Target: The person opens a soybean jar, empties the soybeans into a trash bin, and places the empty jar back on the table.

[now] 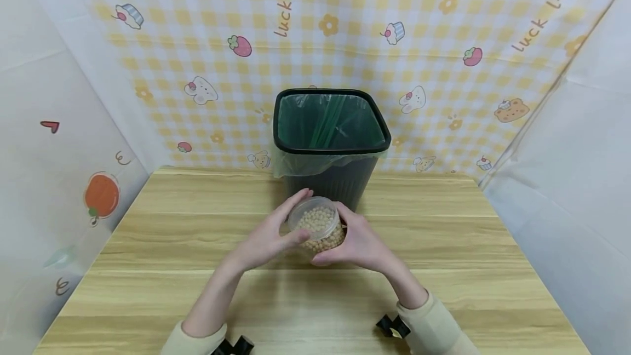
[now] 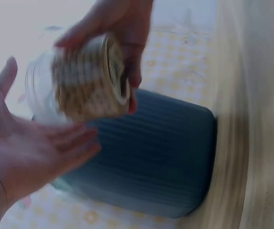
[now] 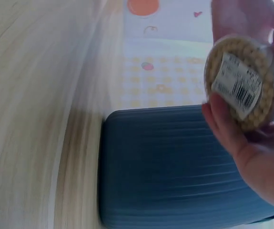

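While the round, clear plastic jar (image 1: 322, 241) of small beige balls (image 1: 316, 218) was held up off the pale wood-grain tabletop (image 1: 443, 245), its top leaned toward about eleven o'clock. The bare right hand (image 1: 362, 242), at four o'clock to it, had its grip clamped on the jar's lower body, with the thumb across the base beside a white paper label (image 3: 239, 86) printed with a barcode. The bare left hand (image 1: 268, 240) lay at nine o'clock, its grip apart, fingers spread alongside the clear upper end; blur hid how firmly they touched, and whether a lid was on could not be told.

At twelve o'clock from the jar, near it, stood a dark blue-grey plastic bin (image 1: 330, 185) with a black rim (image 1: 332, 92) and a translucent green liner (image 1: 327, 119).

Handling this well, I judged, called for the right hand to bear the weight low down without squeezing the thin wall, and for the left to steady the upper end lightly. With the top leaning, any turn was best slow, since loose balls could shift suddenly and spill if nothing sealed them.
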Tool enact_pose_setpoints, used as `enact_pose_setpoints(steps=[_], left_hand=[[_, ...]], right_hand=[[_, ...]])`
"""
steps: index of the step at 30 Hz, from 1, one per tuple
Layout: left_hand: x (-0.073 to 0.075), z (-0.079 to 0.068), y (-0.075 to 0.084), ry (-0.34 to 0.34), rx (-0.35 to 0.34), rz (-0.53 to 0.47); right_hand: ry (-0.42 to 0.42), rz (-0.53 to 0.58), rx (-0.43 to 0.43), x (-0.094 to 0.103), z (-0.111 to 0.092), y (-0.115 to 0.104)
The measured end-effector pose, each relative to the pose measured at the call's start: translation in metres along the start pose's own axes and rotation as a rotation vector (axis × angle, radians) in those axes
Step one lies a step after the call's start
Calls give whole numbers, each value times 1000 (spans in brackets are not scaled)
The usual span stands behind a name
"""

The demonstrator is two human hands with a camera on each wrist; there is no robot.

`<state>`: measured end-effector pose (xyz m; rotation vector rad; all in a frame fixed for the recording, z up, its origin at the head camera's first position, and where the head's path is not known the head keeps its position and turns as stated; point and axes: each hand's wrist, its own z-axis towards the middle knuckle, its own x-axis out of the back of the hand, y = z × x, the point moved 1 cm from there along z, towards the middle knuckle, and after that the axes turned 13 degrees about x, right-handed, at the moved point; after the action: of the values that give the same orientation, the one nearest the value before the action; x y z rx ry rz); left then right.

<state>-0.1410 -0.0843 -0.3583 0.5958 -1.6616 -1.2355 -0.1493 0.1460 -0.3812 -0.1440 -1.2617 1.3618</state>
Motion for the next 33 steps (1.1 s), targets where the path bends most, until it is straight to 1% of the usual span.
enact_pose_setpoints(steps=[2,4,6,8,10,12,15,18,20,22,24,28,31,33], left_hand=[[7,0,-5,-105,-70,-96],[13,0,-9,-198,-112,-160],[16,2,-13,-285,-151,-207],[17,3,-17,-362,-188,-240],[17,5,-20,-430,-225,-276],[16,6,-21,-475,-263,-286],[13,7,-21,-503,-285,-278],[11,6,-18,-478,-272,-239],[9,5,-16,-438,-243,-210],[8,5,-14,-375,-210,-161],[7,5,-12,-301,-173,-102],[6,6,-10,-161,-72,20],[3,6,-8,-68,15,94],[0,5,-6,-6,69,134]], right_hand=[[-47,117,16,3,-1,2],[-104,240,48,6,-1,3],[-165,348,78,8,-1,4],[-220,433,101,8,-1,5],[-261,486,115,7,-1,5],[-297,513,121,7,-1,4],[-332,501,133,6,-1,3],[-340,469,132,5,-1,2],[-318,422,121,5,-1,1],[-283,358,100,5,-2,0],[-238,256,83,5,-2,-1],[-160,45,41,4,-2,-2],[-123,-47,9,2,-1,-2],[-104,-80,-6,0,0,-1]])
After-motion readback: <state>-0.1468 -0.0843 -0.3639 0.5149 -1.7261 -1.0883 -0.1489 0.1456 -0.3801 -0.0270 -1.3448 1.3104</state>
